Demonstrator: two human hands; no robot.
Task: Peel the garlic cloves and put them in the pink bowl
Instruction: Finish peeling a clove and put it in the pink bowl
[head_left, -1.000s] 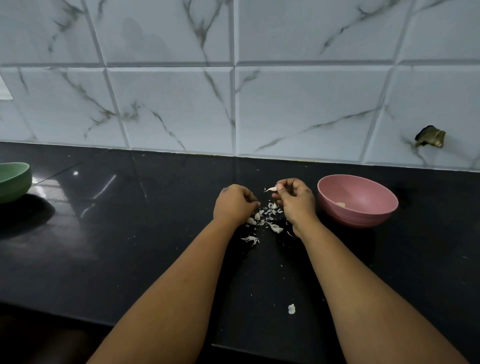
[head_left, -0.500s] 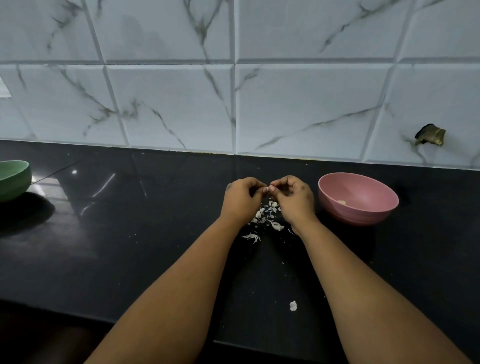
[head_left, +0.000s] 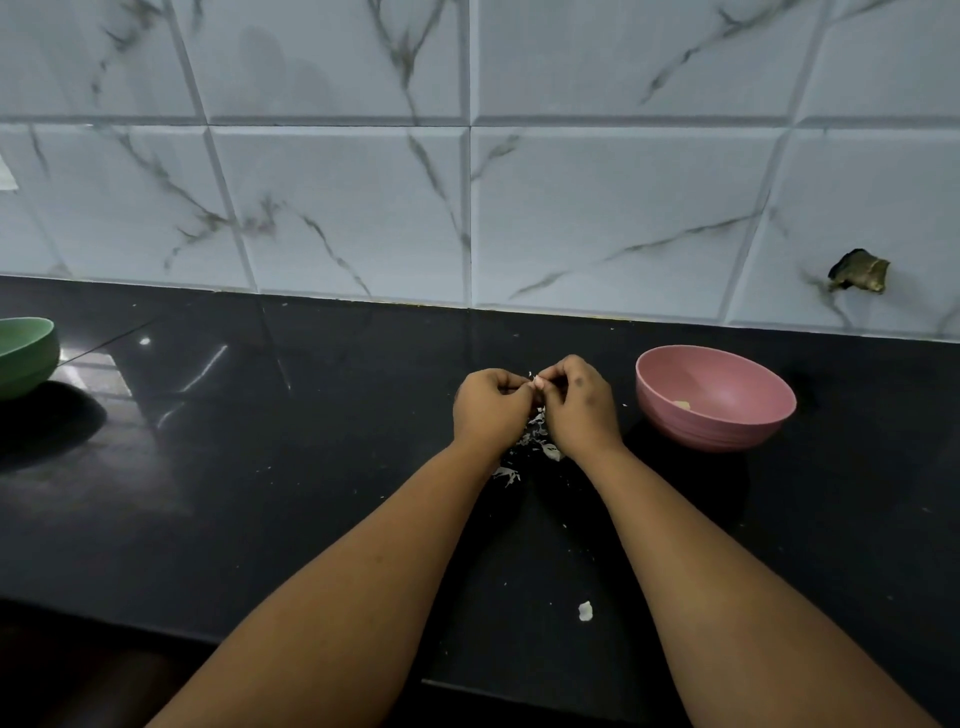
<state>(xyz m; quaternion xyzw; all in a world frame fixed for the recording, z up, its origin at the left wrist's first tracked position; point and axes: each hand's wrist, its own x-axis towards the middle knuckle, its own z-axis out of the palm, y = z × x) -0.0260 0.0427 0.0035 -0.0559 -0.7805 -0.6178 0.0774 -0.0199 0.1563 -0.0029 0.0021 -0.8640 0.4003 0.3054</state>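
A small garlic clove (head_left: 537, 383) is pinched between the fingertips of my left hand (head_left: 488, 409) and my right hand (head_left: 579, 405), which meet above the black counter. Most of the clove is hidden by the curled fingers. A scatter of white garlic skins (head_left: 535, 439) lies on the counter under and behind the hands. The pink bowl (head_left: 716, 397) stands just right of my right hand, with a pale peeled piece (head_left: 682, 405) inside it.
A green bowl (head_left: 26, 356) sits at the far left edge of the black counter (head_left: 260, 467). One loose white scrap (head_left: 585, 611) lies near the counter's front edge. A marble-tiled wall (head_left: 467, 208) rises behind, with a broken hole (head_left: 857, 271) at right.
My left hand has moved right and joined my right hand on the clove. Both hands now sit close together, slightly higher above the skins.
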